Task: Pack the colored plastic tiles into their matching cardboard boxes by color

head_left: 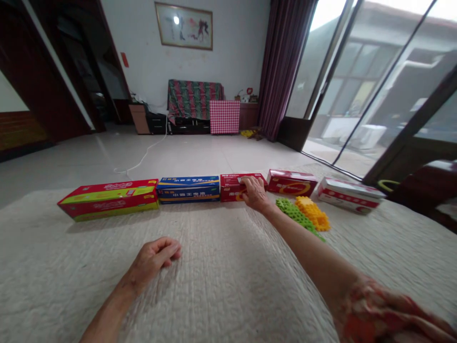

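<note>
Our right hand (254, 193) bends over the red box (230, 188), which shows mostly toward its nine o'clock; whether it grips, we cannot tell. Our left hand (157, 257) is loosely closed, holding nothing visible, with the blue box (188, 189) at one o'clock.

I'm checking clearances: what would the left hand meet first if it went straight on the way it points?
The left hand would probably meet the blue box first, though with its fingers curled the exact line and depth are uncertain.
</note>
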Action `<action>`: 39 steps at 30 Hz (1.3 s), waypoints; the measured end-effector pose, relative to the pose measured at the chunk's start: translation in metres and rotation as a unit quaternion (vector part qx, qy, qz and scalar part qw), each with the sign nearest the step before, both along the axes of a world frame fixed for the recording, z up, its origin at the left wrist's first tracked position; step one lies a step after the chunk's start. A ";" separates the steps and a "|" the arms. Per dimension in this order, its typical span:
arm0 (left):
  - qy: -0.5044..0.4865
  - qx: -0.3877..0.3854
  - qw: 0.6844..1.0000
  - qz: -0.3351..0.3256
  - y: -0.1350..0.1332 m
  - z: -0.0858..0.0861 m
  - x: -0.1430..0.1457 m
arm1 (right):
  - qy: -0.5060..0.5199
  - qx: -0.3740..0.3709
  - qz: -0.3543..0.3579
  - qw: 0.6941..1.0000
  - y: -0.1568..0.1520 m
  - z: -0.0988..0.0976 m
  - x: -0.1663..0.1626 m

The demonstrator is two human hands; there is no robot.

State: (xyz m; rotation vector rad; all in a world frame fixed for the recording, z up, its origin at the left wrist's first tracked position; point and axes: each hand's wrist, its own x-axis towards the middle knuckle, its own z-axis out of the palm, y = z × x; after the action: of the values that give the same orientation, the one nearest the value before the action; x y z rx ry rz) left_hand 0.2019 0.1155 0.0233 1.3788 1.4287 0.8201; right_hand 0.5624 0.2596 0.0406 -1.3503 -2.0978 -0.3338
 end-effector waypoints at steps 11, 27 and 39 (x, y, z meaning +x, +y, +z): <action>0.034 -0.020 0.999 0.008 0.014 -0.029 -0.021 | -0.026 -0.001 -0.061 0.998 -0.015 0.017 0.018; 0.053 -0.001 0.997 0.062 0.021 -0.041 -0.026 | -0.028 -0.104 -0.355 0.929 -0.025 0.023 0.125; 0.066 0.026 0.997 0.035 0.008 -0.018 -0.009 | -0.053 -0.079 -0.368 0.925 -0.038 0.048 0.119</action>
State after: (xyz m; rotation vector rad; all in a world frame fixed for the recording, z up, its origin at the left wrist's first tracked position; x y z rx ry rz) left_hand 0.1927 0.1232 0.0057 1.4526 1.5743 0.8298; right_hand 0.6818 0.2218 0.0883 -2.2398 -1.6385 -0.5568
